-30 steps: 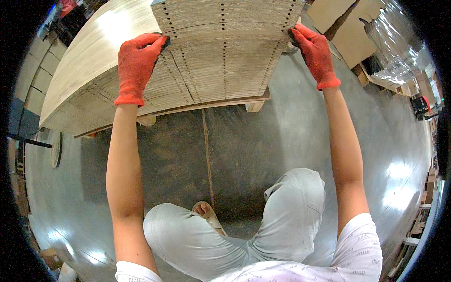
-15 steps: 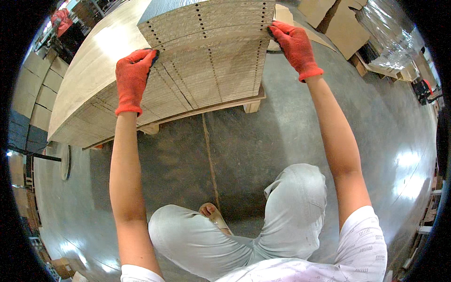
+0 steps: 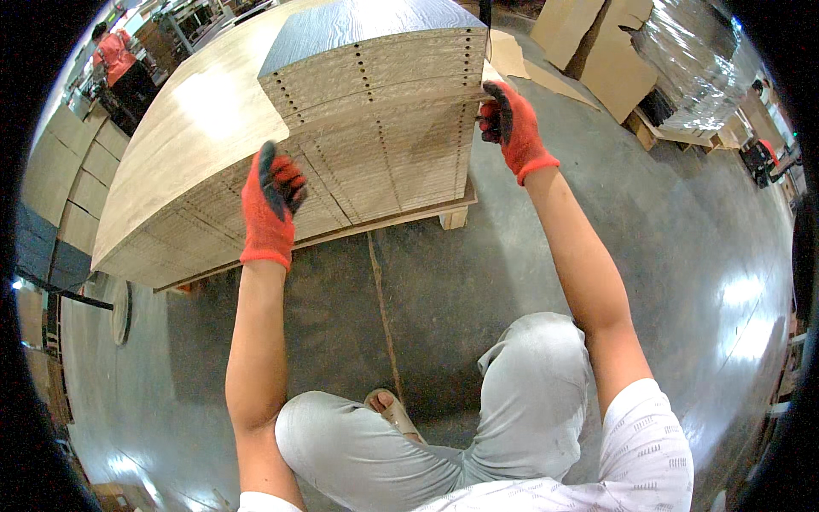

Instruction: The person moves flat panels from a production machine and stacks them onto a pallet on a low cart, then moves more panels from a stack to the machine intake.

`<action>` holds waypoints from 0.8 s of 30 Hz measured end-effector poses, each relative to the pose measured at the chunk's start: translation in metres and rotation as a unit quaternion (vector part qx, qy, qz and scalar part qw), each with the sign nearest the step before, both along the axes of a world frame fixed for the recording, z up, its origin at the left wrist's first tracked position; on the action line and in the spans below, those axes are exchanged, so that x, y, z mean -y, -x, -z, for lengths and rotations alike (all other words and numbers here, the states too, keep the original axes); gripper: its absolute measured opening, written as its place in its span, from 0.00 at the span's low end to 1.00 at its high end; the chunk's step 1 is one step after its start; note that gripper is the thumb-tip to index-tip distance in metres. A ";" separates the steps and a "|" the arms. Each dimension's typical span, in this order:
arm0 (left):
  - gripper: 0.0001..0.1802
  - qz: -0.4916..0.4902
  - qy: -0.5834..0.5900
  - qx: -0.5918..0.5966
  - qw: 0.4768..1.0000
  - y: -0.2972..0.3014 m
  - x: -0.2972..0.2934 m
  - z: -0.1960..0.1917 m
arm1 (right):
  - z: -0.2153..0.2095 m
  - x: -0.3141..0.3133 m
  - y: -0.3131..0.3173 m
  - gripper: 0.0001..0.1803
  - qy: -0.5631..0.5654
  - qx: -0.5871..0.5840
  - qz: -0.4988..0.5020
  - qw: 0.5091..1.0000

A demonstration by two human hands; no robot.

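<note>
Several wood boards with rows of drilled holes make up a tall block (image 3: 375, 145). On top of it lies a smaller stack of boards (image 3: 375, 77) with a dark wood-grain top face. My left hand (image 3: 271, 209), in a red glove with a dark palm, hovers in front of the block's near face, thumb raised and fingers loosely curled around nothing. Beside the right-hand end of the stack is my right hand (image 3: 516, 128), gloved alike. Its thumb stands apart from the curled fingers and nothing shows between them; whether it touches the boards' edge I cannot tell.
Under the block is a wooden pallet (image 3: 454, 219). A pale board surface (image 3: 183, 128) extends to the left. Cardboard sheets (image 3: 572, 43) and a film-wrapped load (image 3: 691, 68) stand at the far right. A person in red (image 3: 115, 60) is at the far left.
Both hands have come off the upper boards' corners. The left has dropped and turned thumb up; the right has moved down and slightly left, its fingers now curled.
</note>
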State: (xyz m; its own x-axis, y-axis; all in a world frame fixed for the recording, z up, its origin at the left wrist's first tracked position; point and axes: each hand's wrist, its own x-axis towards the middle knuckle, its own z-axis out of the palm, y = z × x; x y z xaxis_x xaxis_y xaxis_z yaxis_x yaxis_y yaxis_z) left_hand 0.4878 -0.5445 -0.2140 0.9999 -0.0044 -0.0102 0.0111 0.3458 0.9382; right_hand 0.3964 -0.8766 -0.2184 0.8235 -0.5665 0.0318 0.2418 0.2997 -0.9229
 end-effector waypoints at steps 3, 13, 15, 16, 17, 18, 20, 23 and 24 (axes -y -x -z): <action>0.14 0.187 0.048 -0.061 0.979 -0.004 0.013 -0.003 | 0.005 0.012 -0.003 0.16 0.030 -0.005 -0.010 0.999; 0.11 0.036 -0.180 0.242 0.953 -0.038 0.011 0.063 | 0.071 -0.005 -0.043 0.20 0.177 0.201 0.029 0.963; 0.10 0.010 -0.272 0.257 0.928 -0.031 0.015 0.062 | 0.118 -0.001 -0.062 0.24 0.270 0.061 0.120 0.953; 0.11 -0.002 -0.307 0.291 0.906 -0.029 0.016 0.062 | 0.136 0.020 -0.062 0.25 0.496 0.052 0.148 0.854; 0.15 -0.085 -0.394 0.390 0.828 -0.028 0.022 0.073 | 0.154 0.046 -0.060 0.26 0.691 0.054 0.169 0.701; 0.19 -0.162 -0.474 0.469 0.727 -0.028 0.034 0.087 | 0.169 0.072 -0.061 0.27 0.686 0.029 0.170 0.707; 0.26 -0.240 -0.511 0.535 0.628 -0.016 0.035 0.114 | 0.184 0.044 -0.074 0.28 0.449 0.045 0.119 0.884; 0.27 -0.221 -0.561 0.542 0.585 -0.033 0.023 0.132 | 0.166 0.030 -0.072 0.27 0.174 0.091 0.062 0.979; 0.25 -0.216 -0.557 0.529 0.602 -0.043 0.029 0.140 | 0.176 0.056 -0.072 0.28 0.206 0.139 0.070 0.966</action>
